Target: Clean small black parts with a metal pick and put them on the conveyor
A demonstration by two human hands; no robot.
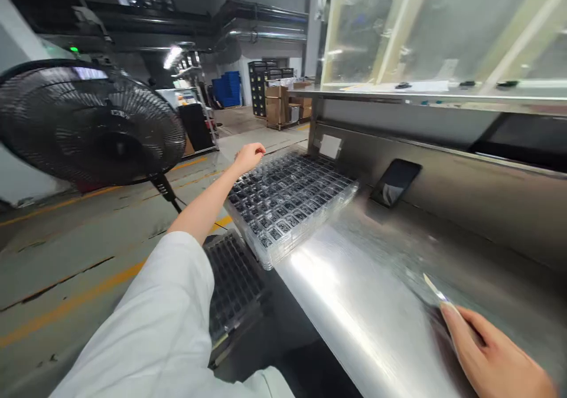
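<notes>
My left hand [249, 158] reaches over the far left part of a stack of clear plastic trays [290, 194], its fingers curled together. Whatever those fingers may hold is hidden or too small to make out. Rows of small dark parts fill the pockets of the top tray. In my right hand [491, 348], at the lower right above the metal bench, a slim pointed tool [436, 289] is pinched between thumb and fingers. Its pale, blade-like tip points up and left, away from the trays; its exact kind cannot be told.
The stack sits on the left end of the metal bench [341, 280], partly past its edge. Behind it lies a dark phone [396, 180]. Another dark pocketed tray [233, 280] stands lower left. A large fan [93, 123] is at left; a shelf [425, 94] spans above.
</notes>
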